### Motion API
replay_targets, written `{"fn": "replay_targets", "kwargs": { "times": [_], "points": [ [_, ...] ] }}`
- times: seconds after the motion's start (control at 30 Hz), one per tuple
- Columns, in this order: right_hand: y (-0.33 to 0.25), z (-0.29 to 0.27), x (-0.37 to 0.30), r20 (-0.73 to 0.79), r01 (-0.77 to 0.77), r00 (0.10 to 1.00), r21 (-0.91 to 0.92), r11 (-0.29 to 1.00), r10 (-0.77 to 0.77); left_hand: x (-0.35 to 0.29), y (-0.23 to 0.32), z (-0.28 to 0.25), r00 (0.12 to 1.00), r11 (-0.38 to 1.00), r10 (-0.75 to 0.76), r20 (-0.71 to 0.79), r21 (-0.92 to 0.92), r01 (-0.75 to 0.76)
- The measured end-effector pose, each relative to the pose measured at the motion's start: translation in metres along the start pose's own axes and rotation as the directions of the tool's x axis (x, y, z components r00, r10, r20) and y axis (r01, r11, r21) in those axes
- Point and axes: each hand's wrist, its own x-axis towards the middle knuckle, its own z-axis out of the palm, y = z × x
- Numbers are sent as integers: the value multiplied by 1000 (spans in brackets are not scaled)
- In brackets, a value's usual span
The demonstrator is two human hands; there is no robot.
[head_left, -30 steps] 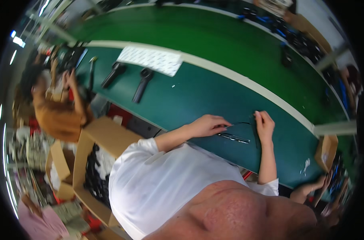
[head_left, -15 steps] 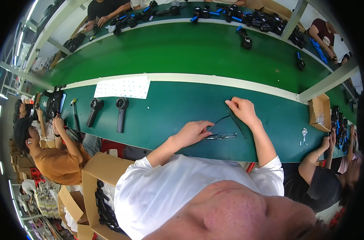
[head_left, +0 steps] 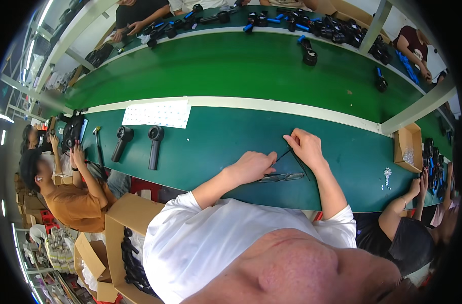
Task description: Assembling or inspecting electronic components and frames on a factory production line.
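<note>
A pair of dark-rimmed eyeglasses [head_left: 282, 177] is at the front of the green worktable, clear lenses toward my body. My left hand [head_left: 254, 166] is closed at the lenses' left end, its fingers pinching a thin dark arm of the glasses. Higher and to the right, my right hand [head_left: 305, 146] is closed, thumb and fingers gripping the end of a thin dark arm that slants down toward the lenses' right end. My fingers hide where the arms end. To the left, two dark handheld fans, one [head_left: 122, 144] beside the other [head_left: 155, 147], lie apart from my hands.
A white printed sheet [head_left: 156, 113] lies behind the fans. At right are small shiny parts [head_left: 387, 177] and an open cardboard box [head_left: 407, 147]. A green conveyor belt [head_left: 231, 68] runs beyond the pale rail. Co-workers sit on both sides; an open carton [head_left: 134, 213] stands at lower left.
My left hand has shifted slightly right and curled more. My right hand has lowered slightly, and the slanting arm of the glasses shows shorter. The camera view has shifted a little.
</note>
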Motion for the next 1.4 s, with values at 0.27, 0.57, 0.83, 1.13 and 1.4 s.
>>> {"fn": "replay_targets", "kwargs": {
  "times": [0.27,0.57,0.83,1.13,1.4],
  "points": [
    [7,3,2,-64,43,997,25,999,-42,18,-7,1,989,992,129,-66,23,-128],
    [24,7,-9,-141,132,985,268,954,-96,37,-2,21,996,932,-33,-84,-362,0],
    [25,7,-9,-126,150,986,358,922,-111,44,-24,33,991,834,12,-133,-546,-83],
    [18,5,-1,-83,125,991,321,939,-104,44,-28,35,944,816,122,-308,-511,-272],
    [18,6,-3,-44,91,996,293,952,-81,44,-28,33,961,840,141,-238,-485,-243]
  ]
}}
